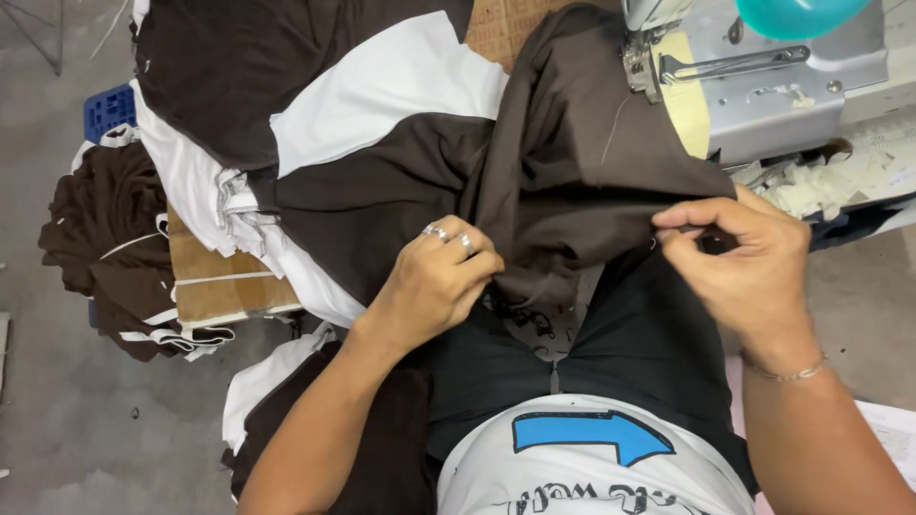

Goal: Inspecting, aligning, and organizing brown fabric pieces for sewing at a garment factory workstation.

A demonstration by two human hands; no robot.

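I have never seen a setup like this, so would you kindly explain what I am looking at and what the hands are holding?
There is one picture, taken by a camera worn on a person's head, looking down at their own lap and hands. No robot is involved. The left hand and the right hand both pinch the edge of a dark brown fabric piece that drapes down from an industrial sewing machine at the upper right. To the left, more brown and white garment pieces are piled on a cardboard-topped stand, and a further bundle of brown fabric hangs beside it. The left hand wears rings and the right wrist a thin bracelet.
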